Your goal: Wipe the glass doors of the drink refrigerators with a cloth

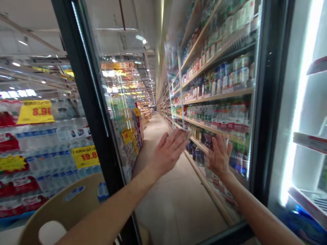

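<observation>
The glass cooler door [153, 68] stands swung open across the middle of the scene, upright. It has a black frame, with a thin pale strip running down its left stile. The pane is clear with faint reflections. An open right hand [219, 156] lies flat against it, low on the right.

A: Obstacle, 12 o'clock: glass door [153, 85], spanning the whole reach ahead. Obstacle, 10 o'clock: its black left edge [89, 102].
B: Obstacle, 2 o'clock: black frame [265, 102]. Free room, 3 o'clock: open fridge [316, 102], gaps between white shelves [309, 141].
</observation>
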Demonstrator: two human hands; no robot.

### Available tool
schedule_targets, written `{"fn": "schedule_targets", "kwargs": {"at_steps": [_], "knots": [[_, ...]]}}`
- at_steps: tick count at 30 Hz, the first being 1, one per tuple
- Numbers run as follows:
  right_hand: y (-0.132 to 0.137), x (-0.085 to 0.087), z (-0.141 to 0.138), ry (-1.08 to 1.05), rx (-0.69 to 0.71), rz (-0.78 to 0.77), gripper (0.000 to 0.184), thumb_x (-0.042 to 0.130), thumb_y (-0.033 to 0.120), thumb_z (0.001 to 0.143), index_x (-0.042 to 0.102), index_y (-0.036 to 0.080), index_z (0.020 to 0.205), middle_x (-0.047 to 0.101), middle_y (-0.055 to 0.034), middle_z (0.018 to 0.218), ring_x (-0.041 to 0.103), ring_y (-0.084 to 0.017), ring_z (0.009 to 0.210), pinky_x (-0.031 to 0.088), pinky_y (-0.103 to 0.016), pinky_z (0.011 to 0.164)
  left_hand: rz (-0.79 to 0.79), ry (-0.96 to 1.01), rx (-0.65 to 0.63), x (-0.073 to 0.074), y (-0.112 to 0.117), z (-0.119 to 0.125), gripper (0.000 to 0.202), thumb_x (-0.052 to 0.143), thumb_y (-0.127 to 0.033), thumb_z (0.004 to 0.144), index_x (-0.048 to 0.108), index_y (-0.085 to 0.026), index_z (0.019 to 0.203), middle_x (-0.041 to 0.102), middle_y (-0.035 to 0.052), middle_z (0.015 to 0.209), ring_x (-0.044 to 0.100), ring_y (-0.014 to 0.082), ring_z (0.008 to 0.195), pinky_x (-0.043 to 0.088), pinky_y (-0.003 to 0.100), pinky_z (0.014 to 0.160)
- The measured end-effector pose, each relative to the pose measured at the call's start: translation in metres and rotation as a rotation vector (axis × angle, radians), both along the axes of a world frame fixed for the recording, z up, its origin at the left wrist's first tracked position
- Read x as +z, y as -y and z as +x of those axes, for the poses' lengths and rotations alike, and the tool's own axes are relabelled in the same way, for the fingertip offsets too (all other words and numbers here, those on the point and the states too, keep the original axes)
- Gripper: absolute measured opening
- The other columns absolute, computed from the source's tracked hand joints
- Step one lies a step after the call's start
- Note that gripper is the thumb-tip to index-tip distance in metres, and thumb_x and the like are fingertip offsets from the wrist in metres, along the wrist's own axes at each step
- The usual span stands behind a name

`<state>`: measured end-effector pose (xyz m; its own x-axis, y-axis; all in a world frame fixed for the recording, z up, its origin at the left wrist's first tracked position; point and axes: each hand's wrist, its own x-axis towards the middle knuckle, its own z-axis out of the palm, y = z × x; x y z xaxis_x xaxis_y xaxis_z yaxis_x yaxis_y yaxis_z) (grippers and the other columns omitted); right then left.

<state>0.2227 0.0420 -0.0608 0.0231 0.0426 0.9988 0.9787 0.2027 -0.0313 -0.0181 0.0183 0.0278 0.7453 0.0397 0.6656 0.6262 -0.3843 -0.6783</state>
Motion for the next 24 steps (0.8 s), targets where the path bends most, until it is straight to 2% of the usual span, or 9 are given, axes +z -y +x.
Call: {"fn": "schedule_targets", "kwargs": {"at_steps": [2,3,8,10,14,16,19,21,24], "knots": [[0.0,0.0,0.003,0.004,0.007,-0.007,0.06,0.038,0.023,0.089,0.016,0.023,0.145,0.024,-0.0101,0.151,0.018,-0.024,0.14,0.016,-0.05,0.112,0.004,0.115,0.03,0.011,-0.001,0.01,0.044,0.044,-0.025,0.089,0.043,-0.023,0.132,0.035,0.0034,0.146,0.023,0.0245,0.138,0.019,0.045,0.111],[0.0,0.0,0.003,0.007,0.012,-0.016,0.061,0.037,0.023,0.089,0.015,0.023,0.146,0.023,-0.0099,0.151,0.018,-0.024,0.14,0.016,-0.05,0.112,0.008,0.084,0.019,0.008,-0.001,0.014,0.044,0.044,-0.025,0.089,0.043,-0.022,0.133,0.034,0.0047,0.147,0.025,0.0249,0.137,0.02,0.045,0.111],[0.006,0.0,0.01,0.046,0.043,-0.062,0.063,0.036,0.021,0.088,0.011,0.023,0.146,0.024,-0.0097,0.151,0.02,-0.024,0.14,0.018,-0.051,0.111,-0.004,-0.36,-0.129,-0.036,-0.001,0.026,0.038,0.039,-0.024,0.09,0.05,-0.02,0.126,0.04,0.0027,0.143,0.035,0.0203,0.132,0.026,0.038,0.109],[0.008,0.0,0.017,0.042,0.042,-0.068,0.062,0.035,0.021,0.088,0.012,0.024,0.146,0.026,-0.0098,0.15,0.022,-0.024,0.139,0.018,-0.052,0.111,0.006,-0.292,-0.117,-0.027,-0.005,0.033,0.039,0.037,-0.023,0.091,0.048,-0.021,0.128,0.039,0.001,0.144,0.033,0.0199,0.134,0.025,0.039,0.109],[0.012,-0.003,0.033,-0.033,-0.002,-0.07,0.06,0.034,0.022,0.09,0.014,0.024,0.146,0.028,-0.0107,0.149,0.022,-0.025,0.139,0.02,-0.054,0.11,0.003,0.003,-0.015,0.013,-0.011,0.054,0.043,0.037,-0.024,0.091,0.042,-0.018,0.133,0.031,0.0047,0.148,0.024,0.0256,0.137,0.021,0.046,0.111],[0.014,-0.006,0.037,-0.036,-0.014,-0.088,0.059,0.034,0.022,0.09,0.015,0.024,0.146,0.03,-0.0111,0.149,0.024,-0.024,0.138,0.021,-0.053,0.11,-0.005,-0.031,-0.021,0.011,-0.01,0.064,0.045,0.038,-0.023,0.09,0.041,-0.016,0.134,0.029,0.0077,0.149,0.026,0.0267,0.136,0.021,0.046,0.11],[0.016,-0.01,0.043,-0.006,-0.014,-0.105,0.058,0.035,0.022,0.09,0.017,0.023,0.145,0.032,-0.0118,0.148,0.028,-0.024,0.137,0.023,-0.052,0.11,-0.02,-0.297,-0.091,-0.011,-0.007,0.075,0.044,0.037,-0.023,0.09,0.043,-0.013,0.132,0.032,0.0081,0.147,0.031,0.0233,0.134,0.023,0.04,0.11],[0.016,-0.01,0.047,0.002,-0.012,-0.101,0.058,0.036,0.022,0.09,0.018,0.023,0.145,0.033,-0.0121,0.147,0.029,-0.024,0.137,0.024,-0.052,0.109,-0.024,-0.382,-0.123,-0.008,-0.008,0.081,0.043,0.034,-0.023,0.091,0.045,-0.014,0.131,0.037,0.0058,0.145,0.033,0.0212,0.133,0.025,0.037,0.109],[0.015,-0.007,0.054,-0.004,-0.002,-0.074,0.058,0.035,0.023,0.09,0.018,0.023,0.145,0.032,-0.0119,0.147,0.027,-0.024,0.137,0.024,-0.054,0.109,-0.027,-0.232,-0.086,0.032,-0.013,0.092,0.044,0.033,-0.021,0.091,0.042,-0.016,0.133,0.035,0.005,0.146,0.031,0.0226,0.134,0.025,0.04,0.109]]}}
